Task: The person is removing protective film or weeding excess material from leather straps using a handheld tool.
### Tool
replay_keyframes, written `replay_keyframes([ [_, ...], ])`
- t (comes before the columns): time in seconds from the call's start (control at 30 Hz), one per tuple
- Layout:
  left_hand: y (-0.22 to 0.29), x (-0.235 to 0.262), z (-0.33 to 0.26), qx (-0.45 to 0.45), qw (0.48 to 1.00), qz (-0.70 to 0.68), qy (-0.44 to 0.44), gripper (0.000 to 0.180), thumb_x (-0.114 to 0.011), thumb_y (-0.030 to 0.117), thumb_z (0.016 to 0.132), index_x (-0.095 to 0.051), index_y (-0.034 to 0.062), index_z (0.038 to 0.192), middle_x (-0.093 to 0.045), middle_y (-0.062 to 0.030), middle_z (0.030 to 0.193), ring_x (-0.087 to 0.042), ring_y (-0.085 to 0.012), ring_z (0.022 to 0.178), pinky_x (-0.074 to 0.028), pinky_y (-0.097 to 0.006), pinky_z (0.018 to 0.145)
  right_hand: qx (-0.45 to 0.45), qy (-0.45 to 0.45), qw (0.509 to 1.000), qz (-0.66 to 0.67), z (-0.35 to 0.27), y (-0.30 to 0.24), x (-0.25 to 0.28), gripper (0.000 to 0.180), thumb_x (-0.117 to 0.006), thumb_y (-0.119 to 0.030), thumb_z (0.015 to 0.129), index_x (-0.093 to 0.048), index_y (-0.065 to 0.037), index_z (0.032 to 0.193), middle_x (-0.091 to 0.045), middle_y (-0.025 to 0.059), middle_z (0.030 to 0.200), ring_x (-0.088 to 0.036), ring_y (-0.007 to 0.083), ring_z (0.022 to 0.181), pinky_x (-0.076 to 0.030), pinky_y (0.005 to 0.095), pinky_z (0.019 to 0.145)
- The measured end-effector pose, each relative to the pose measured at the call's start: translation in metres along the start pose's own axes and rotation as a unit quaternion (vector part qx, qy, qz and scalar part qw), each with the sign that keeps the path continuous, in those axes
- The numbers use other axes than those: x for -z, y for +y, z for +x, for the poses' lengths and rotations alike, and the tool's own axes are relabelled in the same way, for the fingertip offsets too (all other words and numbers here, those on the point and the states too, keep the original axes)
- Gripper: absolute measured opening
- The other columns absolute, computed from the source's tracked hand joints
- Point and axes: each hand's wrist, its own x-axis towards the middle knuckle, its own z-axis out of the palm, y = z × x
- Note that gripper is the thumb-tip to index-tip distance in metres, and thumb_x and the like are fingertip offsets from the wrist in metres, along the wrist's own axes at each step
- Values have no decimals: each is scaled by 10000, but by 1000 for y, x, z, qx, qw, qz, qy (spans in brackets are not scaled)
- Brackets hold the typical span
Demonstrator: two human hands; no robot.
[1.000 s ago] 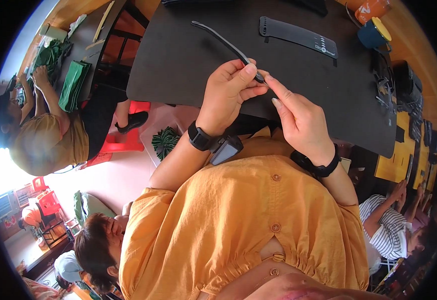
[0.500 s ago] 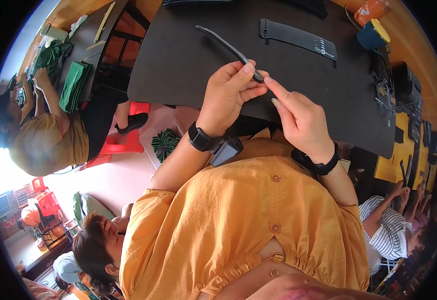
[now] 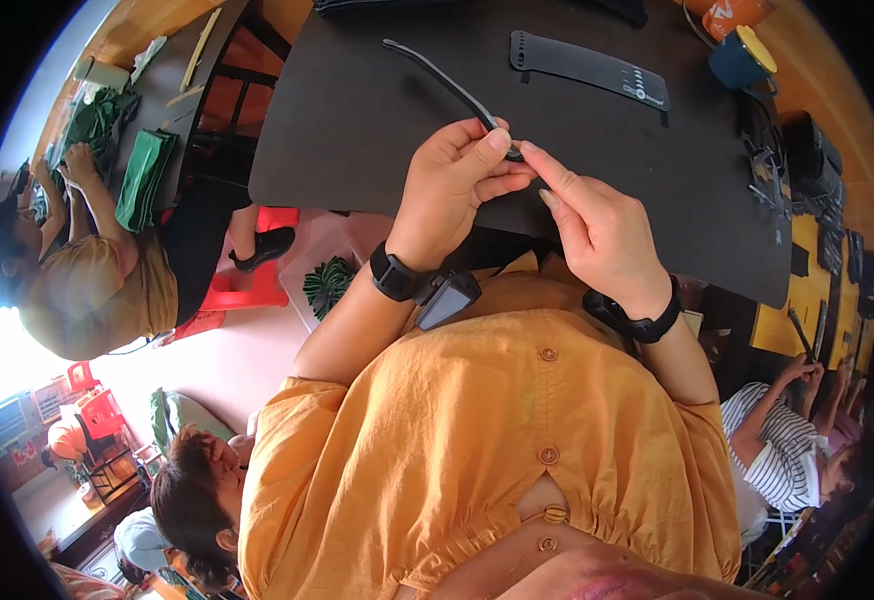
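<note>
A long, narrow, slightly curved black strip (image 3: 444, 82) with a lighter grey edge is held over the dark table (image 3: 357, 165). My left hand (image 3: 455, 180) is closed on it near its close end, pinching it between thumb and fingers. The far end sticks out up and to the left. My right hand (image 3: 607, 232) has its index fingertip against the close end, where the strip looks thick or folded. Its thumb tip sits slightly below, and the other fingers curl underneath, partly hidden. Beyond my hands lies a flat dark grey panel (image 3: 582, 70) with rows of holes or marks.
A dark blue mug (image 3: 742, 60) with a yellow top stands at the far right, beside an orange container (image 3: 732, 15). Tangled cables (image 3: 765, 165) lie along the right edge. A co-worker (image 3: 82, 270) handles green cloth at the left; another in stripes (image 3: 779, 445) works at the right.
Both hands keep nearly the same place on the strip; the right index finger has shifted slightly at its end. The whole view has moved a little.
</note>
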Motion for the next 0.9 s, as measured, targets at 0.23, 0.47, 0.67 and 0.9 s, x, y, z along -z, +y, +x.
replay_keyframes([
  [0.23,-2,2,0,0,1000,-10,3,265,-548,182,1022,-569,-18,1194,-685,-100,998,-701,-174,867,-590,-273,812,-24,-53,998,30,2,-2,8,508,-618,-77,908,-551,-227,1388,-686,102,820,-654,283,653,-536,366,594],
  [0.47,-1,0,1,-5,1000,-14,5,267,-545,193,1023,-574,-16,1187,-691,-122,1039,-699,-175,870,-591,-280,808,-21,-21,999,41,0,-1,6,481,-636,-93,910,-567,-213,1371,-676,100,801,-642,265,646,-522,343,579],
  [0.67,-2,2,2,-4,1000,-31,-1,269,-540,189,1026,-564,-16,1200,-688,-141,1072,-701,-185,897,-592,-283,811,-13,-8,999,49,-1,0,3,457,-635,-86,911,-587,-198,1351,-669,102,795,-636,258,640,-519,340,581],
  [0.9,-4,2,3,-6,1000,-16,-6,258,-546,174,1022,-565,-16,1196,-677,-119,1056,-699,-181,902,-597,-281,811,-33,-31,999,26,2,-7,8,468,-607,-32,913,-575,-146,1365,-709,144,1017,-663,283,729,-532,327,675],
])
